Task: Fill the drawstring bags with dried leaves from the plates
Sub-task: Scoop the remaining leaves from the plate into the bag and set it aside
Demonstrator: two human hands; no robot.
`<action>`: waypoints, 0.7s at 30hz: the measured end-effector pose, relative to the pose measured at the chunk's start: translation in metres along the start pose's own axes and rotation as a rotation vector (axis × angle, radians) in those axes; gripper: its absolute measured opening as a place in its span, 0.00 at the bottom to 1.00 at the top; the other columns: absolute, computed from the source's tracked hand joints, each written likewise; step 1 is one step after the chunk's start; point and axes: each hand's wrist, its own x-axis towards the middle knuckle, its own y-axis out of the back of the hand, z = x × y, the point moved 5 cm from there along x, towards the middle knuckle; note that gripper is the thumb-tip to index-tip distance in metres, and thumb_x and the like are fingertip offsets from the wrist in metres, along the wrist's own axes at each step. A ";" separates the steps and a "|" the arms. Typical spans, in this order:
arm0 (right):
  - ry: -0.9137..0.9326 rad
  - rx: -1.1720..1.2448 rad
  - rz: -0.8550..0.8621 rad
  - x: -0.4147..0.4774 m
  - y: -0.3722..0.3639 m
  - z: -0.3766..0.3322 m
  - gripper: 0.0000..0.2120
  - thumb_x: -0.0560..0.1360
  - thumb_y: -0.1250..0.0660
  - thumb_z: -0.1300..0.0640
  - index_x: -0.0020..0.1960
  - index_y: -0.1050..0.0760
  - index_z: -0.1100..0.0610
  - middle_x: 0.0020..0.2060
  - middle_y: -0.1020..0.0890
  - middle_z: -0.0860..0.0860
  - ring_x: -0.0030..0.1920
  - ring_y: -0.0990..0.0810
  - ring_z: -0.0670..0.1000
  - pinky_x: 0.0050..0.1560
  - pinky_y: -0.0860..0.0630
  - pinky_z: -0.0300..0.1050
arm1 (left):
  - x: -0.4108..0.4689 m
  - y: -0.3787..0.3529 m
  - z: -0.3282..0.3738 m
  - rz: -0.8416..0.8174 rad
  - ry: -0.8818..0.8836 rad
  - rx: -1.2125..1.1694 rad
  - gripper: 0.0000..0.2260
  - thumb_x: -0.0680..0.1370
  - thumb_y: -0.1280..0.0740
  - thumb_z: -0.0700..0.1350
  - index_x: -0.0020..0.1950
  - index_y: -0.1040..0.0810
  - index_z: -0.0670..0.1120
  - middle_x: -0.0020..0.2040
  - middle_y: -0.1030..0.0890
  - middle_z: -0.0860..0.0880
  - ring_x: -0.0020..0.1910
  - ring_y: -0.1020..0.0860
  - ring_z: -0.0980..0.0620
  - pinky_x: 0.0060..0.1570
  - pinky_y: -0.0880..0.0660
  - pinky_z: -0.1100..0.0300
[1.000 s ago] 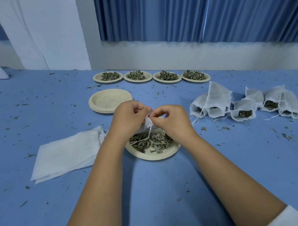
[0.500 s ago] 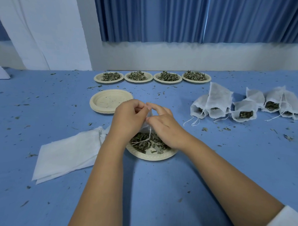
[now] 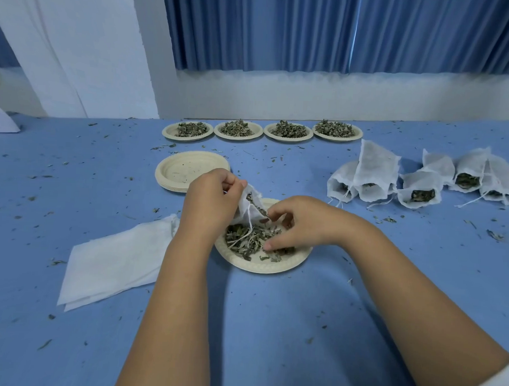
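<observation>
A cream paper plate of dried leaves lies on the blue table in front of me. My left hand pinches the rim of a small white drawstring bag and holds its mouth open just above the plate's far edge. My right hand rests on the leaves with curled fingers, pinching some at the bag's mouth. Several filled bags lie at the right. A flat pile of white bags lies to the left of the plate.
Several plates of dried leaves stand in a row at the back. A stack of bare plates sits behind my left hand. Leaf crumbs are scattered over the blue table. Blue curtains hang behind.
My right hand has let go of the bag's rim and dropped onto the leaves in the plate. My left hand still holds the bag, its mouth now open toward the right.
</observation>
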 end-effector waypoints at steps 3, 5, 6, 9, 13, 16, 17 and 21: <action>0.015 -0.076 -0.020 0.002 -0.008 -0.003 0.19 0.65 0.22 0.41 0.52 0.23 0.42 0.42 0.27 0.36 0.46 0.26 0.39 0.43 0.33 0.34 | 0.001 0.001 0.000 0.004 -0.002 0.006 0.07 0.79 0.33 0.47 0.44 0.20 0.46 0.37 0.19 0.51 0.39 0.19 0.49 0.45 0.21 0.49; 0.031 -0.078 0.029 0.003 -0.011 -0.005 0.15 0.64 0.22 0.39 0.46 0.22 0.42 0.40 0.28 0.36 0.43 0.27 0.38 0.39 0.35 0.33 | 0.001 0.002 0.000 0.010 -0.001 0.007 0.07 0.79 0.33 0.47 0.44 0.19 0.46 0.37 0.19 0.52 0.39 0.19 0.49 0.45 0.22 0.50; 0.043 -0.065 0.062 0.004 -0.012 -0.008 0.15 0.63 0.22 0.39 0.38 0.26 0.42 0.38 0.28 0.37 0.40 0.28 0.38 0.36 0.37 0.34 | 0.002 0.002 -0.001 0.017 0.000 0.010 0.07 0.79 0.33 0.47 0.44 0.19 0.46 0.37 0.19 0.52 0.39 0.20 0.50 0.44 0.22 0.51; 0.079 -0.063 0.132 0.007 -0.021 -0.017 0.22 0.63 0.22 0.38 0.34 0.31 0.50 0.36 0.26 0.45 0.34 0.31 0.43 0.35 0.35 0.43 | 0.003 0.003 -0.003 0.038 0.002 0.010 0.07 0.79 0.33 0.48 0.43 0.20 0.48 0.36 0.20 0.53 0.36 0.22 0.53 0.41 0.24 0.56; 0.099 -0.076 0.182 0.010 -0.027 -0.023 0.12 0.69 0.24 0.44 0.44 0.21 0.51 0.40 0.21 0.53 0.41 0.26 0.51 0.42 0.30 0.47 | 0.004 0.003 -0.004 0.047 0.002 0.035 0.07 0.79 0.33 0.49 0.43 0.21 0.49 0.35 0.21 0.55 0.34 0.25 0.59 0.35 0.30 0.64; 0.082 -0.073 0.192 0.012 -0.027 -0.021 0.11 0.71 0.25 0.48 0.50 0.18 0.52 0.36 0.22 0.49 0.39 0.25 0.50 0.38 0.32 0.44 | 0.005 0.003 -0.005 0.047 0.001 0.034 0.08 0.79 0.33 0.49 0.42 0.21 0.49 0.35 0.21 0.55 0.34 0.25 0.58 0.35 0.30 0.64; 0.067 -0.065 0.203 0.012 -0.026 -0.018 0.08 0.72 0.26 0.50 0.47 0.18 0.51 0.33 0.24 0.48 0.36 0.27 0.49 0.34 0.33 0.43 | 0.005 0.004 -0.005 0.049 0.002 0.033 0.08 0.79 0.33 0.49 0.41 0.22 0.50 0.34 0.21 0.55 0.34 0.25 0.58 0.34 0.30 0.63; -0.013 0.126 0.294 0.013 -0.016 -0.005 0.04 0.71 0.25 0.54 0.39 0.19 0.50 0.31 0.23 0.46 0.33 0.28 0.45 0.35 0.33 0.41 | 0.005 0.007 -0.007 0.057 0.013 0.016 0.08 0.79 0.33 0.48 0.42 0.21 0.48 0.35 0.21 0.55 0.36 0.22 0.56 0.37 0.27 0.61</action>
